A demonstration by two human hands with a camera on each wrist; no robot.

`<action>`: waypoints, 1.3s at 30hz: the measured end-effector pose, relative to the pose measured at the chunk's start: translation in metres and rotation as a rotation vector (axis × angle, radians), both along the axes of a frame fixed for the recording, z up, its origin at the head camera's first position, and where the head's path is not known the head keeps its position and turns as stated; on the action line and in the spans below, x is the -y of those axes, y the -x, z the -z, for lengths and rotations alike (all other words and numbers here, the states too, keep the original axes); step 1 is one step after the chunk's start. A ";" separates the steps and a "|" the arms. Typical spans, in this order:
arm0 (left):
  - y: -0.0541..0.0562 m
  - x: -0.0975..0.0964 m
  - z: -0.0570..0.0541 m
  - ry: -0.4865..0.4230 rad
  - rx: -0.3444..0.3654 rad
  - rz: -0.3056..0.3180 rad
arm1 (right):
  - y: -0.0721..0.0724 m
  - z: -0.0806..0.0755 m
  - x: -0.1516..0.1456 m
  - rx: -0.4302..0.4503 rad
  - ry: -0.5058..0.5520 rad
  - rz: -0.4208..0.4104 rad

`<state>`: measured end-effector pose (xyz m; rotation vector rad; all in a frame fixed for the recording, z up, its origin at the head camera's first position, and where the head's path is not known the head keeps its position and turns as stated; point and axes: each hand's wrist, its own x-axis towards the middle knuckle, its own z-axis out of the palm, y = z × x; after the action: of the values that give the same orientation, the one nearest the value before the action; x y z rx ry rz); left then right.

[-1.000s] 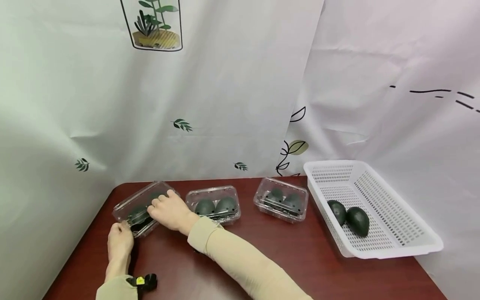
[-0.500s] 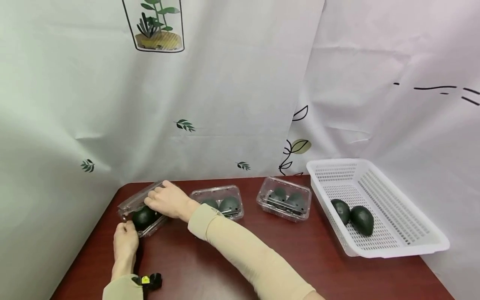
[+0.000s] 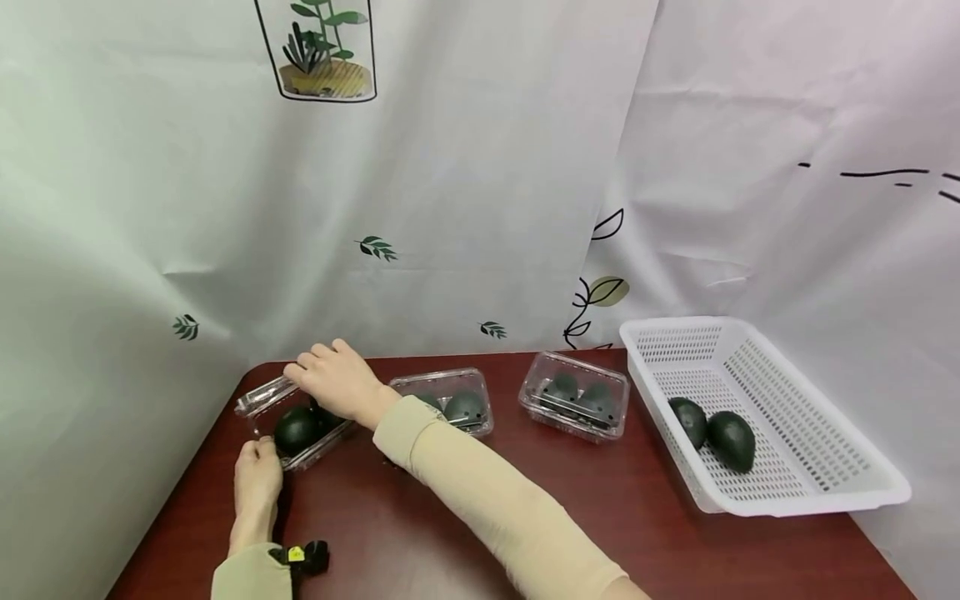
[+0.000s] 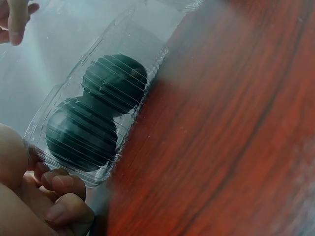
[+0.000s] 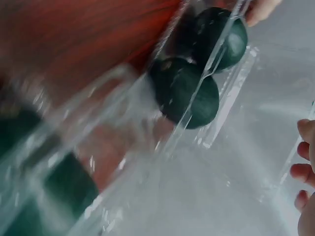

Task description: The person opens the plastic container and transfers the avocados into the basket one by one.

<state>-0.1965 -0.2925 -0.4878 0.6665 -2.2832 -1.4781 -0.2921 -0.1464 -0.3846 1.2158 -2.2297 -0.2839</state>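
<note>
A clear plastic clamshell box point(image 3: 318, 452) with two dark green avocados point(image 3: 296, 432) stands at the table's far left. Its hinged lid point(image 3: 266, 395) is raised, tilted up toward the back. My left hand point(image 3: 258, 479) grips the near left corner of the box; in the left wrist view, curled fingers point(image 4: 66, 189) meet that corner. Up at the lid's edge, my right hand point(image 3: 335, 379) holds the lid with bent fingers point(image 5: 304, 172). Part of the second avocado is hidden behind the right hand in the head view.
Two lidded clamshell boxes, a middle one point(image 3: 450, 379) and a right one point(image 3: 576, 396), each hold two avocados. A white perforated basket point(image 3: 795, 417) at the right contains two avocados point(image 3: 731, 442). A white printed cloth point(image 3: 450, 167) hangs behind the table point(image 3: 420, 533).
The left box's lid has swung up and back with my right hand, which rose slightly. The avocados inside now show uncovered. My left hand stays at the box's corner. The head view shifted slightly.
</note>
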 end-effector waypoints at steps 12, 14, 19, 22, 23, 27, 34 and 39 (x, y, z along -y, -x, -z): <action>0.004 -0.002 0.004 -0.040 0.009 -0.021 | 0.013 0.001 0.015 0.282 0.225 0.059; 0.003 -0.002 0.006 -0.063 0.015 -0.022 | 0.013 0.004 0.015 0.296 0.231 0.050; 0.004 -0.001 0.006 -0.098 0.014 -0.026 | 0.013 0.014 0.014 0.329 0.232 0.026; 0.006 0.001 0.003 -0.130 -0.001 -0.023 | 0.013 0.019 0.013 0.369 0.223 0.045; 0.007 0.002 0.002 -0.140 -0.003 -0.021 | 0.012 0.020 0.013 0.392 0.221 0.056; 0.009 0.004 -0.001 -0.161 0.004 -0.017 | 0.010 0.026 0.015 0.467 0.211 0.092; 0.006 0.006 -0.003 -0.211 0.027 -0.035 | 0.001 0.029 0.028 0.602 0.166 0.096; 0.005 0.008 -0.003 -0.235 0.027 -0.037 | -0.008 0.032 0.040 0.673 0.107 0.155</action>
<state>-0.2019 -0.3003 -0.4849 0.7928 -2.1233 -1.7460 -0.2840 -0.1860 -0.4170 1.1990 -2.8693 0.2249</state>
